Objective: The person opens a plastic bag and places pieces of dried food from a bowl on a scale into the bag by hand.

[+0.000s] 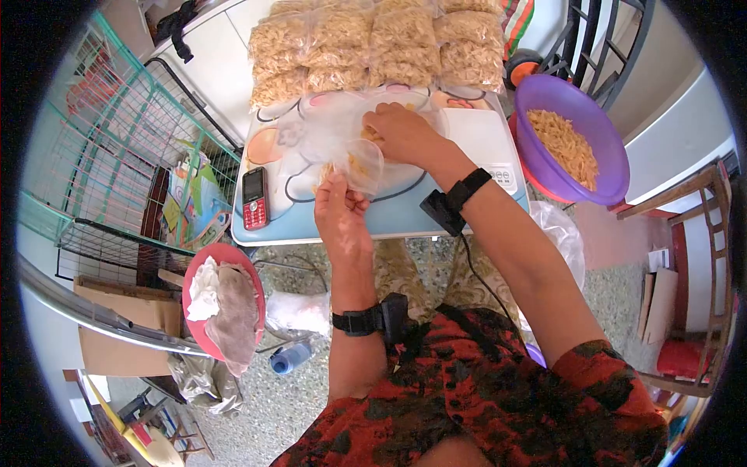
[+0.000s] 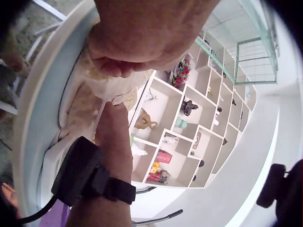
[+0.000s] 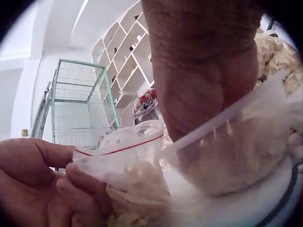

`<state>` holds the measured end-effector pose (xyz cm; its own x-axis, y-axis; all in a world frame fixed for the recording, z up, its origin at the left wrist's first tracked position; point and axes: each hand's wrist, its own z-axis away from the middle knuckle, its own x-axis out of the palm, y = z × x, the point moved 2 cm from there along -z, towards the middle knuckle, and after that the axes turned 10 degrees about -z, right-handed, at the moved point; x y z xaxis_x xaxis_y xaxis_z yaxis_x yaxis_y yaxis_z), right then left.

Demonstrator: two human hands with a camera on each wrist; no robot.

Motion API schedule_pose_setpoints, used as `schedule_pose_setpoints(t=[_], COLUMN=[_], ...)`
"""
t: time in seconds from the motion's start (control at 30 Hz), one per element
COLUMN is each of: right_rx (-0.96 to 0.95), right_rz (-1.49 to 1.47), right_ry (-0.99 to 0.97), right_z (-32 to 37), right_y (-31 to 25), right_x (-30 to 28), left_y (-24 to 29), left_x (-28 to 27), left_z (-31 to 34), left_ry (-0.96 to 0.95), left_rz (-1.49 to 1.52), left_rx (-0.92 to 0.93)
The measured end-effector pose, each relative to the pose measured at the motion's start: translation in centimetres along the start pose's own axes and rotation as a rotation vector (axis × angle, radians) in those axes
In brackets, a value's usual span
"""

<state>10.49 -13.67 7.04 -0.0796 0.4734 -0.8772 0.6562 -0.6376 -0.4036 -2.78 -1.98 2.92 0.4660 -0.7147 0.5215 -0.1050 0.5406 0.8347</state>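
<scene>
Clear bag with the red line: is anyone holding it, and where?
The left hand pinches the bag by its edge, near one end of the red line. Whether the right hand holds anything can't be told through the cloudy plastic.

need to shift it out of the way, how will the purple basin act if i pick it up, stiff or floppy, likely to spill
The purple basin should feel stiff, as its wide rim keeps a rounded shape. The yellowish pieces lie loose inside, so they'd probably slide if it tilts. With no lid on, some could well spill.
</scene>
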Motion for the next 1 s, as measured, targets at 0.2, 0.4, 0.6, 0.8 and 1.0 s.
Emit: schedule_pose_setpoints(t=[0.2, 0.4, 0.6, 0.8, 1.0], right_rx=[-0.035, 0.071, 0.253, 0.213, 0.071], right_rz=[-0.091, -0.084, -0.053, -0.054, -0.255], right_ry=[0.159, 0.221, 0.09, -0.04, 0.104], right_z=[0.7, 2.2, 1.1, 0.2, 1.6], right_y=[2.5, 4.2, 4.3, 4.6, 4.1], right_x=[-0.3, -2.4, -0.6, -0.6, -2.3], left_y=[-0.1, -0.3, -0.4, -1.8, -1.4], left_x=[0.2, 0.4, 0.9, -0.1, 1.3], left_z=[0.1, 0.1, 0.4, -0.5, -0.1], left_ry=[0.015, 0.04, 0.045, -0.031, 0.022], left_rz=[-0.022, -0.032, -0.071, -0.136, -0.108], left_rx=[0.008, 0.018, 0.051, 0.094, 0.108])
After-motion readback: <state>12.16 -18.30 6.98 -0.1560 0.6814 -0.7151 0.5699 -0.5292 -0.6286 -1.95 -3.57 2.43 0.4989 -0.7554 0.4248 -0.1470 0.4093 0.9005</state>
